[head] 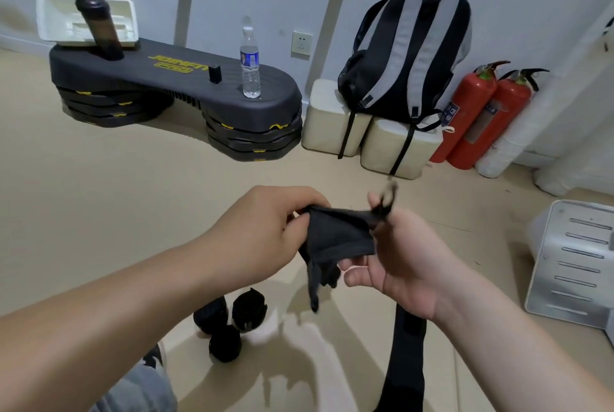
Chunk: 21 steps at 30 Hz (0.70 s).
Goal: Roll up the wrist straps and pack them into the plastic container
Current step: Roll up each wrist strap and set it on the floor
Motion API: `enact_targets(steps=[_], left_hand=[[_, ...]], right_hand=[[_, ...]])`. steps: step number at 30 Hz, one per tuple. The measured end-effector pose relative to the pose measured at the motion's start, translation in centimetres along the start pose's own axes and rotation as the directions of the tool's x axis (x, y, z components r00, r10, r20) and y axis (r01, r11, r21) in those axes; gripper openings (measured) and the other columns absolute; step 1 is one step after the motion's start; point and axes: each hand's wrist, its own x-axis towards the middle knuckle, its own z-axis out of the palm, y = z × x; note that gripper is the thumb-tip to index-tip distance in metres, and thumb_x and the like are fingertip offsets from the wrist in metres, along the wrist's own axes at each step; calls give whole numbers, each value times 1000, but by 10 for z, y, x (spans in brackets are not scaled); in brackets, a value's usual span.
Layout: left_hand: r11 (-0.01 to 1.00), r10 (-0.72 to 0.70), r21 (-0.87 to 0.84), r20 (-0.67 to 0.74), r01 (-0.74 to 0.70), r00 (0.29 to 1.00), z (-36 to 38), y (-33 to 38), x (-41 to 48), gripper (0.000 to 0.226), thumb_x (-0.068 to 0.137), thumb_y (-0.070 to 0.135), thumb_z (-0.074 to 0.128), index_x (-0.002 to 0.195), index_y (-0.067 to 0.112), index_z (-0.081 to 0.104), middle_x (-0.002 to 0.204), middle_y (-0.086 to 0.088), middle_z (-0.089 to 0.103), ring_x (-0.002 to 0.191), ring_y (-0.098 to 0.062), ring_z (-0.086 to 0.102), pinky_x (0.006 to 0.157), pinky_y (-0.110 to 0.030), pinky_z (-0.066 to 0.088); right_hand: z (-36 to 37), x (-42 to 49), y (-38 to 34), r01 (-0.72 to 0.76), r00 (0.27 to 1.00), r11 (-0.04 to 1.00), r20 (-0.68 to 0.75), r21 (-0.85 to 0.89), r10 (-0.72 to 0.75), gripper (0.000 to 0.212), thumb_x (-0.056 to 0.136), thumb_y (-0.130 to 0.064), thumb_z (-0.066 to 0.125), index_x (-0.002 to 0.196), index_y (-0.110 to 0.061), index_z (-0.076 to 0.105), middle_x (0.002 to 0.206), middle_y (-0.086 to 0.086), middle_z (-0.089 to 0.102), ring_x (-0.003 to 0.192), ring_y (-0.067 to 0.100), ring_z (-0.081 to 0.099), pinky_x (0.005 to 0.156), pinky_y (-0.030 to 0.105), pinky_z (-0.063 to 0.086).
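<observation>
A black wrist strap (335, 239) is stretched between my two hands above the floor. My left hand (265, 229) pinches its left end, and my right hand (398, 245) grips its right end, where a small loop sticks up. The strap's loose tail hangs down between my hands. Three rolled black straps (229, 322) lie together on the beige floor below my left forearm. Another long black strap (403, 362) lies flat on the floor under my right wrist. A white plastic container (86, 18) stands tilted on the far left of the black step platform (172, 79).
A dark shaker bottle (99, 29) and a clear water bottle (250, 63) stand on the platform. A grey-striped backpack (405, 56) rests on white blocks by the wall, beside two red fire extinguishers (478, 116). A white slotted appliance (574, 262) sits at the right.
</observation>
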Motion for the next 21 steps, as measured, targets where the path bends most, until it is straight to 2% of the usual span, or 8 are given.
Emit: enact_targets(steps=[1, 3, 5, 8, 11, 14, 17, 21], left_hand=[[998, -43, -56, -19, 42, 999, 0, 1, 1, 33, 99, 4, 56, 102, 30, 76, 76, 3, 74, 66, -13, 64, 64, -25, 50], [968, -137, -216, -20, 130, 990, 1, 5, 3, 30, 99, 1, 55, 97, 22, 76, 70, 3, 73, 62, -12, 64, 60, -24, 49], [917, -209, -343, 18, 203, 978, 1, 8, 3, 27, 101, 2, 55, 94, 18, 75, 67, -1, 70, 59, -11, 60, 58, -21, 46], [853, -254, -457, 57, 251, 966, 2, 12, 1, 21, 102, 5, 59, 95, 14, 77, 76, -17, 73, 60, -14, 56, 53, -17, 43], [797, -294, -534, 67, 283, 954, 1, 13, 3, 17, 101, 6, 60, 96, 8, 75, 71, -14, 66, 55, -14, 48, 47, -13, 37], [765, -310, -572, 76, 296, 948, 0, 14, 5, 16, 102, 4, 58, 99, 5, 74, 72, -7, 68, 50, -6, 49, 46, -11, 37], [807, -285, -515, 86, 288, 955, 3, 15, 2, 19, 103, 5, 56, 98, 9, 74, 74, -4, 70, 55, -5, 51, 51, -14, 37], [862, -217, -458, 54, 218, 975, 6, 17, -1, 18, 105, 11, 59, 99, 15, 75, 89, -11, 78, 71, -12, 62, 66, -26, 47]], right_hand=[[-3, 4, 2, 82, 993, 992, -82, -91, -89, 49, 111, -44, 37, 115, -8, 70, 85, 14, 66, 66, 25, 61, 56, 36, 54], [-8, 9, 2, 259, 932, 923, -178, -285, -316, 42, 111, -40, 39, 116, -17, 74, 95, 9, 69, 78, 22, 65, 67, 36, 56], [-12, 10, 0, 394, 880, 830, -98, -395, -465, 33, 97, -22, 48, 114, -22, 76, 108, 4, 76, 98, 20, 70, 82, 35, 54], [-11, 3, 1, 442, 897, 858, 138, -262, -420, 61, 63, -3, 48, 119, -12, 73, 115, 17, 75, 103, 26, 70, 93, 38, 55], [-14, 1, 1, 435, 885, 888, 252, -150, -391, 77, 58, 10, 46, 131, -5, 65, 113, 18, 76, 102, 27, 72, 107, 49, 52], [-15, -1, 0, 488, 867, 846, 236, -217, -440, 48, 85, 12, 65, 128, -8, 66, 108, 9, 80, 99, 18, 74, 98, 35, 57], [-7, -5, 4, 489, 872, 821, 152, -293, -465, 20, 103, 2, 60, 118, -9, 68, 102, 3, 81, 93, 11, 74, 79, 20, 55], [-1, -5, 6, 464, 880, 825, 64, -323, -470, 16, 103, -3, 60, 111, -14, 68, 94, 2, 78, 88, 14, 70, 75, 25, 55]])
